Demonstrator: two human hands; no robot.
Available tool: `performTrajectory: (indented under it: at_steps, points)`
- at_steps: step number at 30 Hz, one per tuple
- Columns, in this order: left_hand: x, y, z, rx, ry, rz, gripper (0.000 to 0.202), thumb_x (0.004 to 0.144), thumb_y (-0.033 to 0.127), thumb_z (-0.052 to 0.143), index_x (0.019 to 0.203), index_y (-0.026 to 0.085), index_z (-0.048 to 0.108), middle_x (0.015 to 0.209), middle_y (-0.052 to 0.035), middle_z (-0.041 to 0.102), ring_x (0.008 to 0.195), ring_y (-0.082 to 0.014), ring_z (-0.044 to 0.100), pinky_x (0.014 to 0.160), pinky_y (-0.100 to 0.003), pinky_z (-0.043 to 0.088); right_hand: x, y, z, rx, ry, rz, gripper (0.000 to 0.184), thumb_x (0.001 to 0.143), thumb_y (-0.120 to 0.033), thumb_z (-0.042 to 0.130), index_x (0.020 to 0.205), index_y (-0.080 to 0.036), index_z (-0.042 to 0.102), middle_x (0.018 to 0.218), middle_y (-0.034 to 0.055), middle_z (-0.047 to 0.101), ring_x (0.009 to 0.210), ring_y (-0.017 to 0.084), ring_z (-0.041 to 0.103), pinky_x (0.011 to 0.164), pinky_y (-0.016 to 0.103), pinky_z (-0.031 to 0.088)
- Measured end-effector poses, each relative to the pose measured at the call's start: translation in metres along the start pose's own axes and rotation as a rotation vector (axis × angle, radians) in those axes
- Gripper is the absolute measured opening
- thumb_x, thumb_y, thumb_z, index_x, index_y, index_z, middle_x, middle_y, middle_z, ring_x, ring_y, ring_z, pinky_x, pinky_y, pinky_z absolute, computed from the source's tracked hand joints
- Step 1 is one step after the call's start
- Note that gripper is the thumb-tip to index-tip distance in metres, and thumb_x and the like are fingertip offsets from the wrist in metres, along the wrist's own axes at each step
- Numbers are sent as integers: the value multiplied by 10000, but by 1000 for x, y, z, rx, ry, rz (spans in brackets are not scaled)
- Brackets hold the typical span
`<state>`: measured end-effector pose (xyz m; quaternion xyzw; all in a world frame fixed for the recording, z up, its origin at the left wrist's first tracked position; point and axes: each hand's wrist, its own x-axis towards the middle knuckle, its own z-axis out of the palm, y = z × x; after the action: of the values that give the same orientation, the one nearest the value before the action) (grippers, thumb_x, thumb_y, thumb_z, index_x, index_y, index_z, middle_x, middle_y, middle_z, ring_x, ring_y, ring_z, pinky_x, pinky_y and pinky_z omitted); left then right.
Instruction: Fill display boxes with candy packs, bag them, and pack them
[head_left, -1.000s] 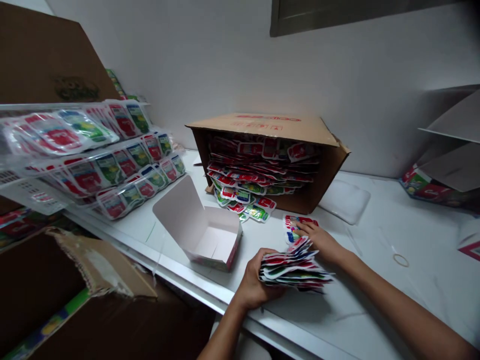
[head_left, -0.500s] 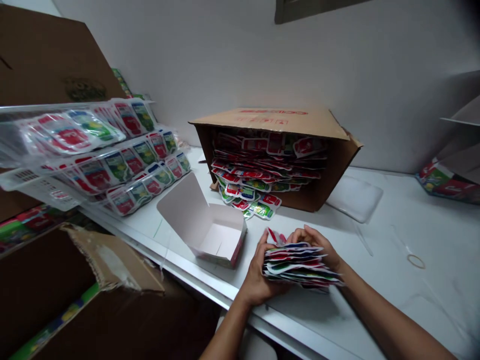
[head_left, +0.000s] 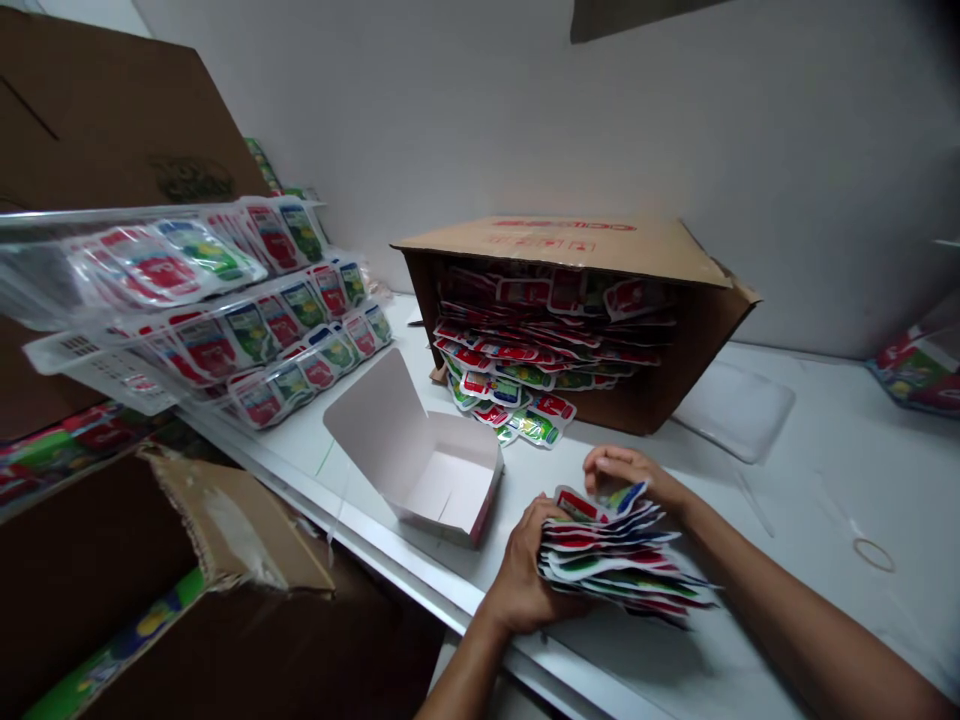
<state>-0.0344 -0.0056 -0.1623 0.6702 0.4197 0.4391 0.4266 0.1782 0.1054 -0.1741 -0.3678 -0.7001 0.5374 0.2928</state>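
My left hand (head_left: 527,575) is closed around the left end of a thick stack of flat sachets (head_left: 619,560), red, green and white, held over the table's front edge. On top, a red sachet and a blue-yellow one tilt upward. Just behind the stack is my right hand (head_left: 637,475), its fingers loosely curved and apart from the left hand; part of it is hidden by the raised sachets. To the left stands a small open carton (head_left: 450,490) with its lid flap up and a bare white inside.
A large cardboard box (head_left: 709,345) lies on its side at the back, full of sachets spilling onto the white table (head_left: 795,590). Clear racks of sachets (head_left: 277,320) stand at left, above an open cardboard box (head_left: 240,530). A rubber band (head_left: 874,555) lies at right.
My right hand has drawn back from the stack's top, while the left hand keeps hold of it. The stack sits slightly lower and more to the right, its upper sachets fanned. The view has shifted slightly.
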Motion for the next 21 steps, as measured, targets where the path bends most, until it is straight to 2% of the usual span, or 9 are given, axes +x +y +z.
performTrajectory:
  at_steps: [2, 5, 8, 10, 13, 15, 18, 20, 21]
  points:
    - [-1, -2, 0, -1, -27, 31, 508, 489, 238, 816, 930, 195, 567, 998, -64, 583, 947, -260, 591, 859, -356, 485, 23, 5, -13, -137, 41, -50, 391, 852, -490, 560, 1111, -210, 641, 1111, 109, 670, 1036, 258, 621, 929, 415, 465]
    - [-2, -6, 0, -28, -29, 32, 542, 477, 207, 813, 960, 186, 568, 1020, -68, 570, 948, -254, 587, 833, -331, 482, 63, 9, -22, -439, 20, -154, 464, 823, -344, 621, 1281, -292, 577, 1447, 78, 463, 1344, 303, 389, 1115, 483, 256]
    - [-2, -7, 0, -66, -32, 30, 560, 474, 211, 816, 979, 184, 575, 1052, -71, 574, 971, -255, 579, 843, -324, 477, 92, 12, -18, -742, -38, -255, 416, 861, -291, 576, 1277, -309, 578, 1481, 56, 427, 1401, 297, 298, 1140, 492, 189]
    - [-2, -6, 0, -55, -26, 12, 544, 476, 211, 813, 967, 182, 581, 1033, -65, 576, 951, -246, 578, 829, -318, 478, 99, 14, -13, -788, -43, -283, 299, 891, -286, 541, 1175, -274, 633, 1377, 80, 536, 1346, 281, 383, 1119, 465, 245]
    - [-3, -4, 1, -43, -6, 4, 519, 483, 220, 808, 948, 174, 584, 1008, -62, 574, 933, -244, 581, 818, -321, 479, 92, 12, -10, -822, -19, -299, 258, 951, -283, 425, 1064, -212, 646, 1125, 124, 658, 1095, 256, 577, 986, 416, 403]
    - [-3, -3, 1, -47, -7, 19, 514, 487, 220, 806, 950, 172, 587, 1009, -65, 572, 943, -251, 584, 824, -330, 481, 77, 4, -15, -823, 9, -296, 298, 975, -311, 366, 1065, -192, 623, 1022, 124, 670, 953, 241, 616, 883, 382, 457]
    - [-2, -2, 1, -36, -15, 40, 513, 505, 209, 796, 972, 179, 586, 1048, -73, 565, 966, -254, 587, 849, -350, 488, 46, -25, -31, -789, 32, -283, 343, 987, -384, 342, 1166, -189, 560, 1003, 99, 666, 890, 214, 622, 807, 320, 469]
    - [-1, -3, 1, 15, -6, 81, 535, 520, 221, 800, 1010, 186, 588, 1121, -88, 558, 1118, -299, 536, 966, -401, 446, 24, -51, -39, -716, -31, -247, 376, 983, -437, 361, 1204, -193, 542, 952, 61, 673, 810, 184, 622, 743, 274, 461]
    - [0, -5, 1, 50, -2, 110, 560, 524, 235, 807, 1038, 191, 589, 1152, -94, 558, 1234, -334, 457, 1045, -441, 385, 15, -65, -40, -667, -99, -222, 389, 978, -461, 371, 1187, -195, 563, 919, 42, 675, 767, 169, 615, 709, 256, 453]
